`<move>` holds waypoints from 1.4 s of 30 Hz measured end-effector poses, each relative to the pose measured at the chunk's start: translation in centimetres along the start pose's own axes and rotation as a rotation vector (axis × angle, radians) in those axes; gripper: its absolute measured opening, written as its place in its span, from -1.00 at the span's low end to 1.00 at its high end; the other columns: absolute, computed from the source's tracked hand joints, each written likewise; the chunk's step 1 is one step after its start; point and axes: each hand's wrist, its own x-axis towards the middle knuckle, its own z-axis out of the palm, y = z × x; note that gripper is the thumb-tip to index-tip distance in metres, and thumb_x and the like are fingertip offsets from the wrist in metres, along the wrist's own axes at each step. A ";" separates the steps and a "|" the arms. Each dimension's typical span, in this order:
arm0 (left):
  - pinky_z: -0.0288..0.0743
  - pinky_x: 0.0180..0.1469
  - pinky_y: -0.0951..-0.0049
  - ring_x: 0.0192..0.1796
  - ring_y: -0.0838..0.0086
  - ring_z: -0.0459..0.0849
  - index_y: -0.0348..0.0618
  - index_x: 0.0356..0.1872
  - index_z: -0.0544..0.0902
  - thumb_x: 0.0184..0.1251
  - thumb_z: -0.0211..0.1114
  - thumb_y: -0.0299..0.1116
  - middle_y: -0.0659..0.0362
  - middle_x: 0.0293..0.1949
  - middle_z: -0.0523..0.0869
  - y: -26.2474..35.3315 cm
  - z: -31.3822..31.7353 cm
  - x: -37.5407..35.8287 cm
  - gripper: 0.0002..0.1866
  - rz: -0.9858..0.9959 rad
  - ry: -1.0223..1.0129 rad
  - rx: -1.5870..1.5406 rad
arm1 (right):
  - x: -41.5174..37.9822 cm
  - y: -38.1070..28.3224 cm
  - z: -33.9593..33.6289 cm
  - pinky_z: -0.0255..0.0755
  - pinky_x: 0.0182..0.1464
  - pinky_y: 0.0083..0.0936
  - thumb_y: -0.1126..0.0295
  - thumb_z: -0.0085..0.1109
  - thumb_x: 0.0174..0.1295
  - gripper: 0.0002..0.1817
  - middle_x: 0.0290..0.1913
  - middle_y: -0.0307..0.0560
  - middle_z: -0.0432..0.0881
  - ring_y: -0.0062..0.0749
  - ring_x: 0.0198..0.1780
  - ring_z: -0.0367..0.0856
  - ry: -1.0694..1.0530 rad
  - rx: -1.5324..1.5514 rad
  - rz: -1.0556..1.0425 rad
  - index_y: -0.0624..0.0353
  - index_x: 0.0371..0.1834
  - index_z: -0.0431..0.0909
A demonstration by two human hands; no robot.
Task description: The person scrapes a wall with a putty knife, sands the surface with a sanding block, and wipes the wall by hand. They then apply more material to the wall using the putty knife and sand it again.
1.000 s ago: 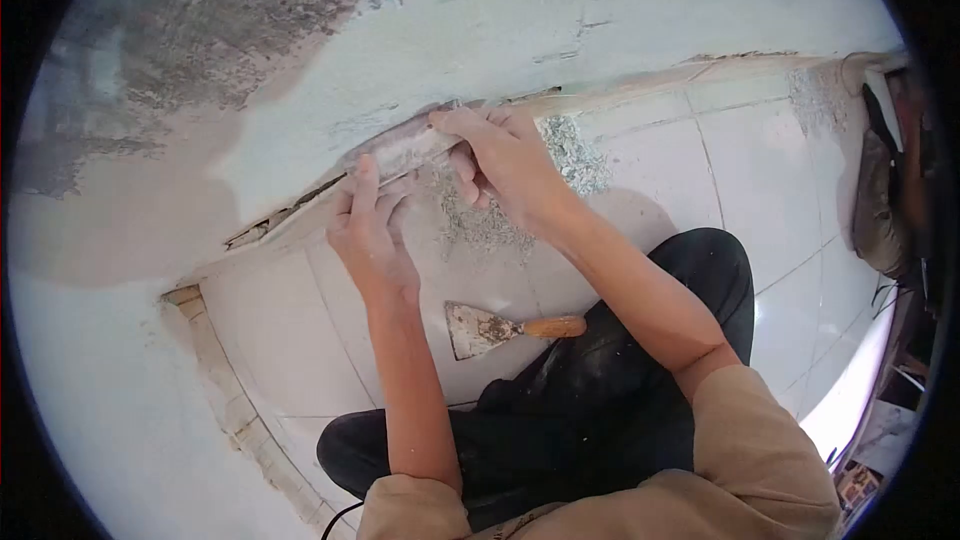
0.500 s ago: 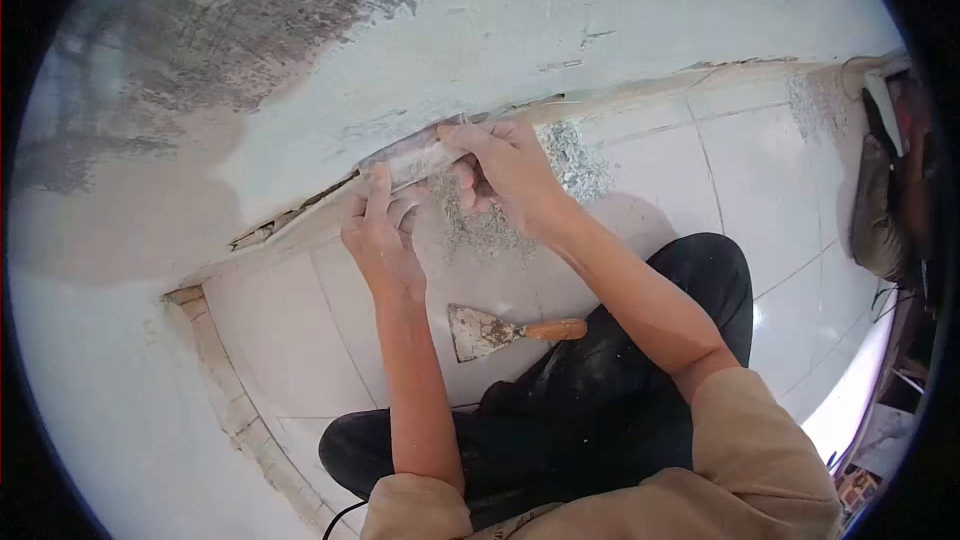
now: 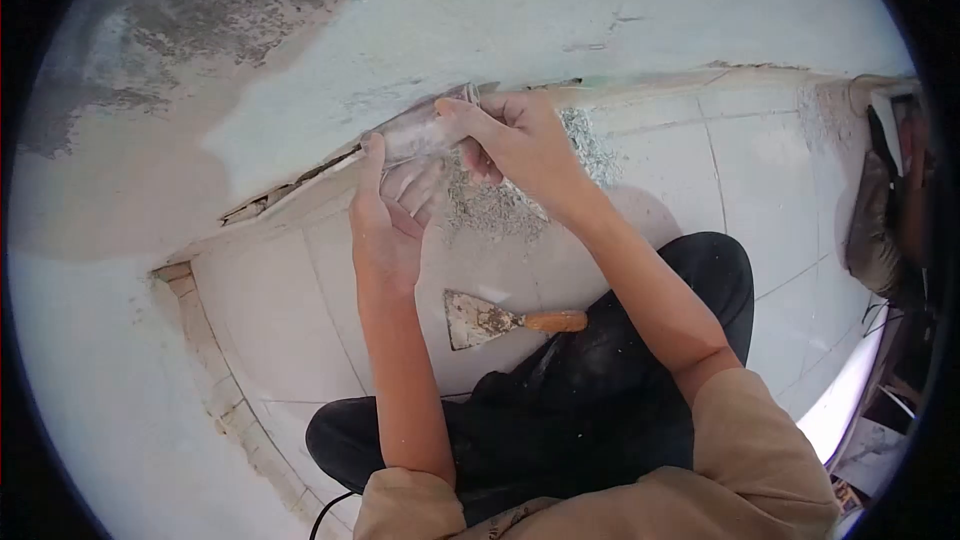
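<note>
A dusty, whitish see-through piece [image 3: 412, 138], which looks like folded or rolled plastic, is held between both hands near the foot of the wall. My right hand [image 3: 520, 145] pinches its right end with thumb and fingers. At its left end, my left hand [image 3: 392, 220] has the thumb against it and the other fingers curved loosely beneath. Exactly what the piece is, I cannot make out. A scraper [image 3: 480, 322] with a stained blade and wooden handle lies on the tiles in front of my legs, touched by neither hand.
Grey-white scrapings [image 3: 490, 205] lie on the tiled floor [image 3: 270, 310] under my hands. A cracked gap [image 3: 290, 195] runs along the base of the wall [image 3: 400, 50], whose paint is patchy. Shoe-like dark items [image 3: 875, 220] and clutter stand at the far right.
The hands and the plastic piece have shifted slightly up in the view. My left hand's fingers have opened out somewhat. The scraper rests on the floor as before.
</note>
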 end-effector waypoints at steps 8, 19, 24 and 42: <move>0.38 -0.24 0.54 -0.34 0.39 0.62 -0.40 -0.15 0.44 0.23 0.06 0.06 0.03 -0.42 0.63 0.8 -1.2 1.0 -0.43 -0.117 -0.160 0.054 | -0.1 -0.4 -0.4 0.26 -0.66 -0.76 0.07 0.15 0.13 -0.55 -0.70 -0.21 0.49 -0.69 -0.69 0.40 -0.052 -0.024 0.013 0.30 -0.63 0.53; 0.39 -0.31 0.51 -0.46 0.48 0.55 -0.32 -0.37 0.55 0.33 -0.05 0.02 0.13 -0.56 0.58 2.2 1.5 -1.0 -0.49 0.285 -0.041 0.226 | -1.1 -0.8 0.9 0.25 -0.68 -0.76 0.25 0.07 0.23 -0.68 -0.65 -0.21 0.54 -0.71 -0.68 0.43 0.024 0.123 -0.160 0.29 -0.54 0.54; 0.42 -0.31 0.48 -0.47 0.49 0.54 -0.24 -0.38 0.56 0.35 -0.08 0.05 0.24 -0.62 0.48 1.3 0.9 -0.4 -0.50 0.190 -0.104 0.270 | -0.8 1.2 0.6 0.25 -0.68 -0.76 0.24 0.08 0.23 -0.67 -0.67 -0.23 0.50 -0.71 -0.68 0.42 0.045 0.170 -0.079 0.28 -0.56 0.53; 0.38 -0.26 0.54 -0.46 0.62 0.41 -0.13 -0.40 0.53 0.28 0.10 -0.07 0.31 -0.65 0.41 0.6 0.0 0.1 -0.68 0.248 -0.060 0.363 | -0.4 1.8 0.4 0.29 -0.59 -0.69 0.14 0.10 0.21 -0.64 -0.65 -0.21 0.50 -0.61 -0.64 0.45 0.027 0.193 0.056 0.17 -0.62 0.48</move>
